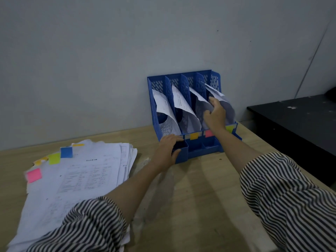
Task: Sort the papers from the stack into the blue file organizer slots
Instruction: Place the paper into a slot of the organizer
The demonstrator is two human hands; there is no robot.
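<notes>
My right hand (215, 113) is up at the blue organizer (183, 113), fingers loosely curled against the sheet (222, 100) in the rightmost slot; whether I am pinching it or only pushing it in, I cannot tell. My left hand (168, 150) grips the front left corner of the organizer, thumb on the outside and fingers over the rim of the small front tray, steadying it. All four upright slots already hold at least one curled white paper, and coloured tags mark the front of the slots. I judge the sorting as only begun: the stack (78, 179) to my left is thick and fanned out, with pink, green, blue and yellow sticky tabs on its far edge, and my striped left sleeve (81, 224) lies over its near corner. Everything sits on a light wooden table (190, 197), the organizer backed against a plain grey wall (127, 51). A black surface (300, 120) stands to the right
</notes>
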